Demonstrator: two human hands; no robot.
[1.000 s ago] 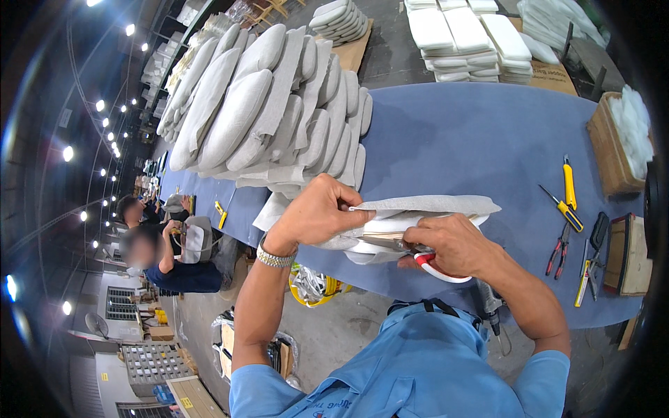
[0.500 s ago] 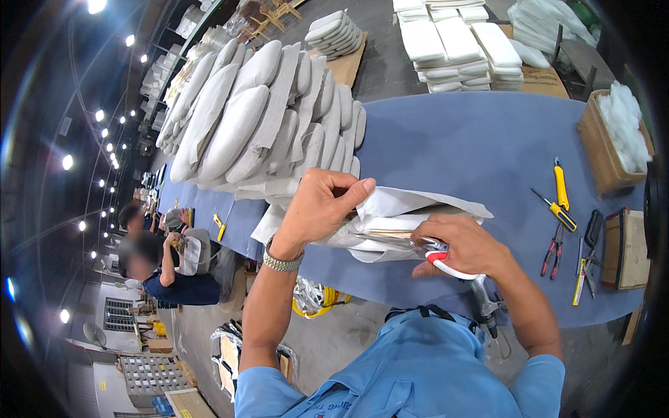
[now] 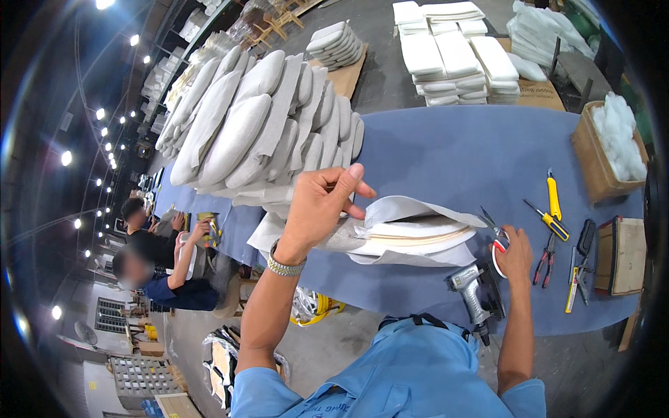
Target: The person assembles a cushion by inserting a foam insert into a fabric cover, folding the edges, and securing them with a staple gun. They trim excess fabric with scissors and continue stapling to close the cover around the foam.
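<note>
On the blue table, a pad covered in pale grey fabric (image 3: pixel 418 252) lies on its side. Its cloth gapes along the top, baring white padding and a thin board edge (image 3: pixel 418 239). Over its left end is my left hand (image 3: pixel 324 202), thumb and fingers apart, with nothing visibly held. My right hand (image 3: pixel 514 256) grips scissors (image 3: pixel 498 245) with red-and-white handles. Their parted blades point away from me, just past the pad's right end. Between that hand and the pad, a silver air staple gun (image 3: pixel 470 284) rests at the near table edge.
A tall heap of grey covered pads (image 3: pixel 237 132) stands at the left. Yellow-handled screwdriver (image 3: pixel 555 224), yellow cutter (image 3: pixel 553 195), pliers (image 3: pixel 545 261) and a box of white stuffing (image 3: pixel 605 153) occupy the right side. Two people (image 3: pixel 174 282) work at the far left.
My right hand has moved right, away from the pad, carrying the scissors. My left hand has let go of the cloth and its fingers have spread. The staple gun now shows fully.
</note>
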